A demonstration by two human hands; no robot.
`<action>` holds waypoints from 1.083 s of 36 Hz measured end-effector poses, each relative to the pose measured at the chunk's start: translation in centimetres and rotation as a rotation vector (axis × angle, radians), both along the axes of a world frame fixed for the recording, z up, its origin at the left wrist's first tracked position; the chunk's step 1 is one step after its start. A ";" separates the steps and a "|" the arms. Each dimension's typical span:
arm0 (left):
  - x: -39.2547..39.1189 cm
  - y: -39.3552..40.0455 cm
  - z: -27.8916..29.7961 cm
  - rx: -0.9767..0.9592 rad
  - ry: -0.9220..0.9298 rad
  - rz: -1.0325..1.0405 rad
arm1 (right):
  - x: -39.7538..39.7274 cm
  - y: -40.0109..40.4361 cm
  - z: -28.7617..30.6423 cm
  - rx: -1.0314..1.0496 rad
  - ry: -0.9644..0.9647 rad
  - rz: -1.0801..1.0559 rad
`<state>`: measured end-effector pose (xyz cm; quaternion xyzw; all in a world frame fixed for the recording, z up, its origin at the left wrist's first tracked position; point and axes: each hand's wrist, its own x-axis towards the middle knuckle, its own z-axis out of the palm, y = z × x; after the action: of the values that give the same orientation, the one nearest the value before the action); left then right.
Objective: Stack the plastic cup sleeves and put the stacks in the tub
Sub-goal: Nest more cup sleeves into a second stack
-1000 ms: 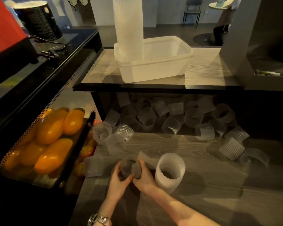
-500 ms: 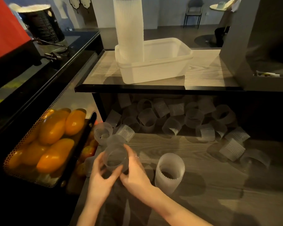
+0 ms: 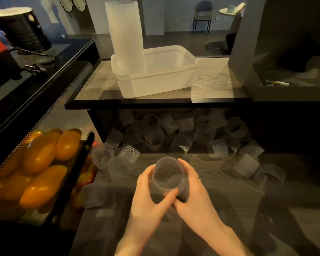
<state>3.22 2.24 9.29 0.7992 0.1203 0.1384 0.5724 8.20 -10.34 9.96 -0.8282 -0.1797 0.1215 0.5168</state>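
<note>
Left hand (image 3: pixel 148 198) and right hand (image 3: pixel 192 196) grip one cup sleeve (image 3: pixel 167 175) | axis near upright | open end up

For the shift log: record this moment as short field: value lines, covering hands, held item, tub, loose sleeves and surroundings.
left hand: grips the held sleeve from the left
right hand: grips the same sleeve from the right
held sleeve: ribbed, translucent, open end facing the camera
tub: on the upper shelf, tall sleeve stack standing in its left end
loose sleeves: scattered on the lower counter under the shelf
orange fruit: in a mesh tray at left
</note>
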 end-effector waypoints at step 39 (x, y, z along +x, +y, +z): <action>0.1 -3.0 -4.3 -0.135 0.129 -0.094 | -1.0 -3.0 -5.0 0.033 0.143 -0.179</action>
<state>3.37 -0.77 5.02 0.7709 0.1284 0.0512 0.6218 7.18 -13.38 4.95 -0.8216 -0.0698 0.1308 0.5504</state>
